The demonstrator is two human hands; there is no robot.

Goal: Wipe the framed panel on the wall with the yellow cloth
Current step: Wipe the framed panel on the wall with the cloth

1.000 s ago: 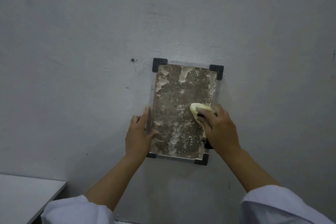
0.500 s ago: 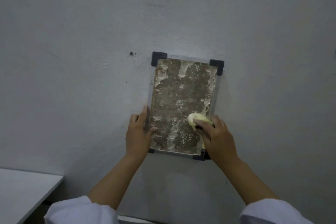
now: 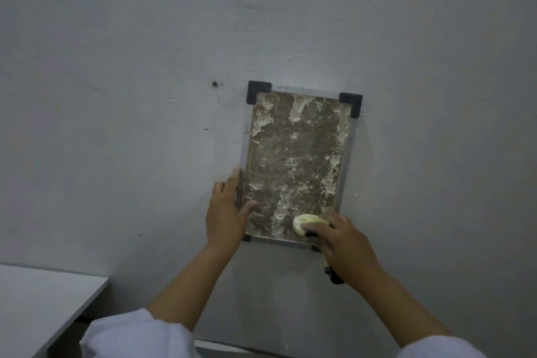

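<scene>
Head view: my right hand (image 3: 345, 241) fingers pinch the yellow cloth (image 3: 308, 223) at the framed panel's (image 3: 293, 166) bottom edge. Its upright long axis runs above them, while my left hand (image 3: 226, 212), fingers straight, steadies its left side.

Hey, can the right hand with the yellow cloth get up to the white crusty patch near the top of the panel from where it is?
Probably yes. The right hand holds the yellow cloth at the framed panel's bottom edge, and nothing covers the surface above it; the left hand stays on the left edge.

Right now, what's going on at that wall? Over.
Left hand steadies framed panel. Right hand presses yellow cloth near bottom edge. Nothing in the way.
</scene>
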